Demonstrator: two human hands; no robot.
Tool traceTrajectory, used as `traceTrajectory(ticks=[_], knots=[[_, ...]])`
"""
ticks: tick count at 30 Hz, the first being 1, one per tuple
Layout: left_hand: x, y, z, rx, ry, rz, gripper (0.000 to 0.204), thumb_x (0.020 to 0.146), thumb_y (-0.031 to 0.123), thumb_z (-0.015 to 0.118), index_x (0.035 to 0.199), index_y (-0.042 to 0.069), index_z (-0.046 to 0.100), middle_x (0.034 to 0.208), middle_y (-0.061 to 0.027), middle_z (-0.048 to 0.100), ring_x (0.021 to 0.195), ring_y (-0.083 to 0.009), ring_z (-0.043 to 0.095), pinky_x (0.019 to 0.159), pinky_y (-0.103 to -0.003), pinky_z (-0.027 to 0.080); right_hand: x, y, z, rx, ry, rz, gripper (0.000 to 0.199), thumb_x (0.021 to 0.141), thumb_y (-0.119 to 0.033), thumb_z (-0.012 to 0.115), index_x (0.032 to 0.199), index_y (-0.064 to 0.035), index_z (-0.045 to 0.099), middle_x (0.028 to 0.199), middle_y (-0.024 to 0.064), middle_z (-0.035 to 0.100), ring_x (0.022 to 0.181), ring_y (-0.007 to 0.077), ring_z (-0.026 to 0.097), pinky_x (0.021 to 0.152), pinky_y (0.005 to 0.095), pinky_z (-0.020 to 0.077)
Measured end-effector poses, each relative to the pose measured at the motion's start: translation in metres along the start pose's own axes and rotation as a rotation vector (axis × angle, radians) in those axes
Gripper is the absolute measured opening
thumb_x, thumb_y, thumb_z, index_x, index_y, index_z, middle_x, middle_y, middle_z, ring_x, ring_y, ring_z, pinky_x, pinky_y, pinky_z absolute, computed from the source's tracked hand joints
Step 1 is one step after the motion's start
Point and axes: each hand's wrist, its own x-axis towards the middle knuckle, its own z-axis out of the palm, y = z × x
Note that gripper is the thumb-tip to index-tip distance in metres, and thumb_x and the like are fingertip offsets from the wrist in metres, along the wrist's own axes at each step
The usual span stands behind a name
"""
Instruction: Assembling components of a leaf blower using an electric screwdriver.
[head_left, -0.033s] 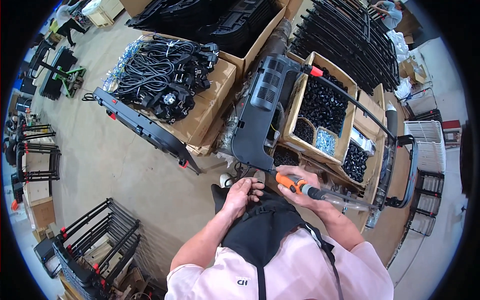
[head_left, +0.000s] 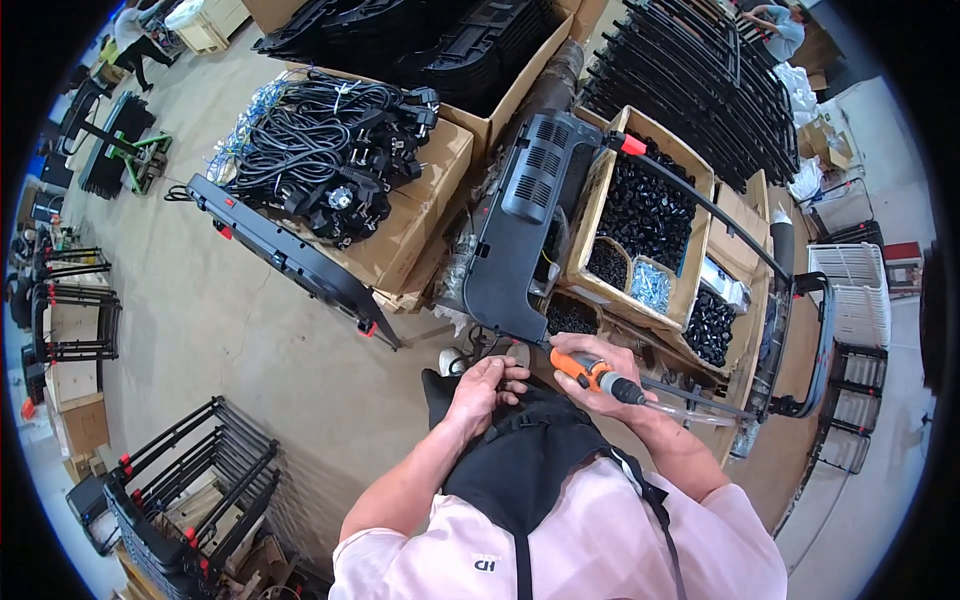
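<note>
Right hand [head_left: 618, 358] grips orange-and-black power driver [head_left: 577, 367] around its body; left hand [head_left: 484, 388] half-curled, contents unclear. Driver looks stiff, probably moderately heavy; best held round its middle.

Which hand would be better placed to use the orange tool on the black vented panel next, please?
Probably the right: the right hand grips the orange tool, one end near the black vented panel. The left hand sits apart from the tool; whether it holds anything is unclear.
</note>
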Motion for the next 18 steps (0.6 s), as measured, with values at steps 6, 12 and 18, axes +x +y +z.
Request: traceTrajectory(ticks=[6,12,18], knots=[[0.004,0.0,0.009,-0.05,-0.023,-0.077,0.032,0.117,0.029,0.043,0.13,0.003,0.056,0.112,-0.0121,0.074,0.085,-0.0167,0.071,0.07,-0.028,0.06,0.004,0.001,0.0,0.008,-0.007,0.009,0.039,0.081,-0.008,0.083,0.118,-0.0037,0.07,0.126,0.0134,0.075,0.114,0.0254,0.075,0.101,0.0369,0.059],[0.022,-0.015,0.002,-0.166,-0.109,-0.073,0.028,0.114,0.031,0.054,0.123,0.006,0.063,0.103,-0.0063,0.075,0.078,-0.0141,0.07,0.065,-0.027,0.059,0.007,-0.009,0.0,0.012,-0.013,0.058,0.04,0.082,-0.009,0.084,0.119,-0.0049,0.07,0.126,0.0122,0.075,0.112,0.0241,0.075,0.1,0.0362,0.0588],[0.035,-0.021,0.009,-0.213,-0.083,-0.117,0.026,0.111,0.034,0.059,0.113,0.009,0.068,0.093,-0.0017,0.073,0.072,-0.0125,0.068,0.059,-0.027,0.058,0.003,0.002,0.006,-0.004,0.003,0.014,0.041,0.083,-0.01,0.084,0.121,-0.0057,0.069,0.126,0.0123,0.075,0.111,0.0239,0.075,0.099,0.0353,0.059]])
